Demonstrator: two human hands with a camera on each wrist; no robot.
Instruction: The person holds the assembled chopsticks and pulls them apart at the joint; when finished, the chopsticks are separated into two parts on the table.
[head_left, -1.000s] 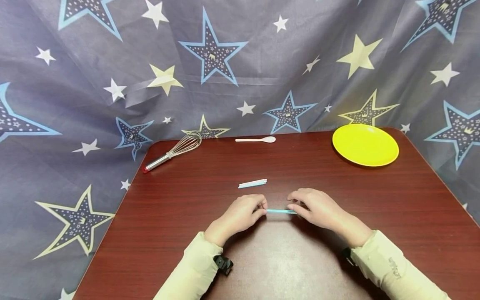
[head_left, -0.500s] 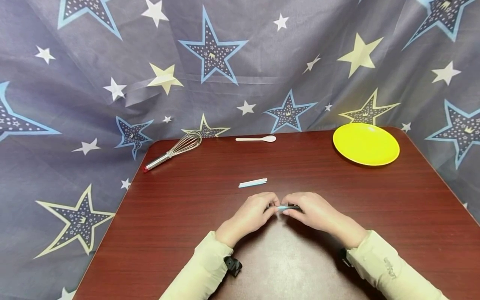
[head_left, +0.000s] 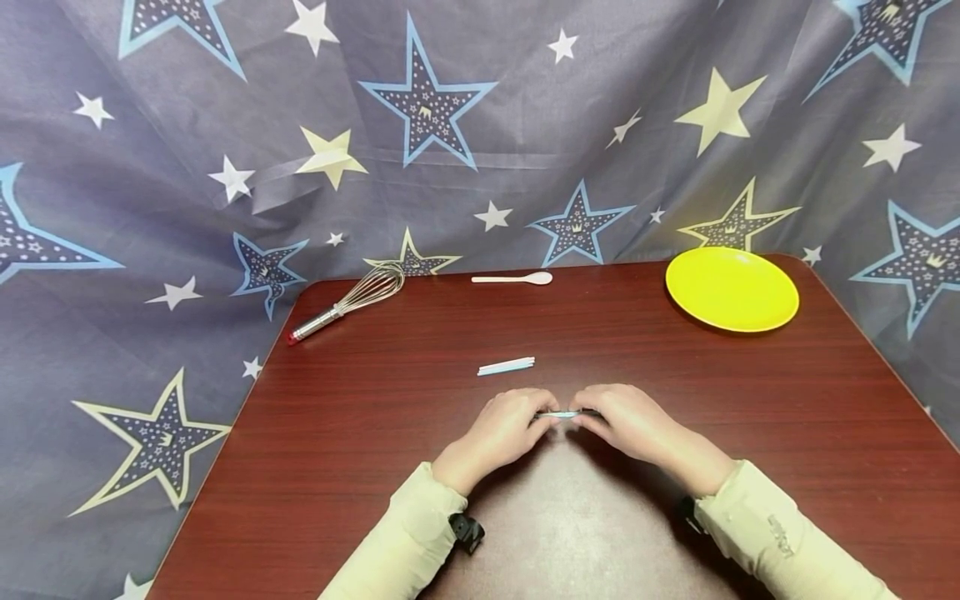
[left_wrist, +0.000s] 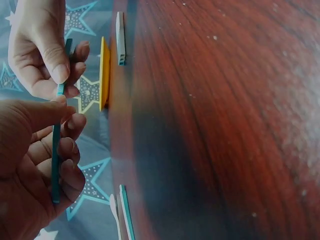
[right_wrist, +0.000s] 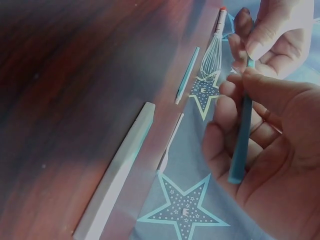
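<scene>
Both hands hold one thin blue stick (head_left: pixel 560 414) lengthwise over the middle of the table. My left hand (head_left: pixel 508 423) pinches it between thumb and fingers from the left side. From the right, my right hand (head_left: pixel 633 423) grips it the same way, and the fingertips of the two hands are close together. In the left wrist view the blue stick (left_wrist: pixel 56 160) runs across the curled fingers of both hands. Just beyond the hands lies a small bundle of white and blue sticks (head_left: pixel 506 367). A pale bar with a blue edge (right_wrist: pixel 117 170) shows on the table in the right wrist view.
At the back left lies a whisk (head_left: pixel 348 304) with a red-tipped handle. A white spoon (head_left: pixel 513 278) lies along the back edge, and a yellow plate (head_left: pixel 731 290) stands at the back right. Behind the dark red table (head_left: pixel 337 467) hangs a star-patterned cloth (head_left: pixel 450 192).
My left hand has moved right, and my right hand has closed on the stick. The hands have come together around it, leaving only a short piece showing between them in the head view.
</scene>
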